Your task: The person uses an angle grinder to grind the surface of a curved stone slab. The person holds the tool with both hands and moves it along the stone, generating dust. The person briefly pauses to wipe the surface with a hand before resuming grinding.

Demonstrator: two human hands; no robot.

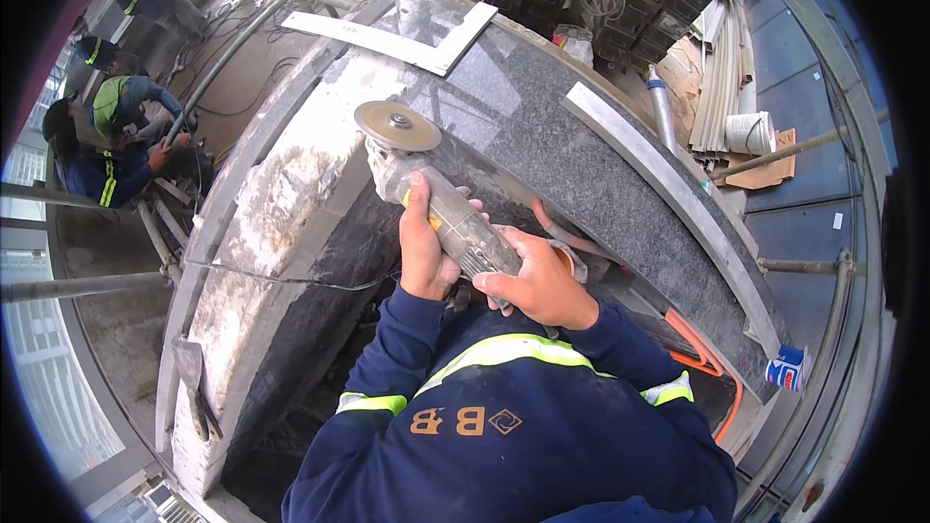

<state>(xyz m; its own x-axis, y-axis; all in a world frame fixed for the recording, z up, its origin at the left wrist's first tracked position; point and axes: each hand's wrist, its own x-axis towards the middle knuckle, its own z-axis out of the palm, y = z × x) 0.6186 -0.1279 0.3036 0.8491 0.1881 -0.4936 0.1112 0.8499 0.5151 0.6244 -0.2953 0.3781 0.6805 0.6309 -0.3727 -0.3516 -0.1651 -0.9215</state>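
A dusty angle grinder (465, 221) is held out in front of my chest in both hands. Its round cutting disc (399, 126) points away from me, near the corner of a stone-topped ledge (504, 107). My left hand (426, 242) wraps the front of the grinder's body, thumb on top. Around the rear of the body my right hand (542, 281) is closed. Whether the disc touches the ledge I cannot tell. A thin black cable (281, 277) crosses the pale, rough ledge (281, 184) on the left.
A scraper-like tool (191, 378) lies at the lower left. A white L-shaped strip (387, 42) and a long grey strip (668, 203) rest on the stone. A blue can (787, 368) stands at right; a white bucket (751, 133) lies beyond. Several people (131, 102) work at far left among pipes.
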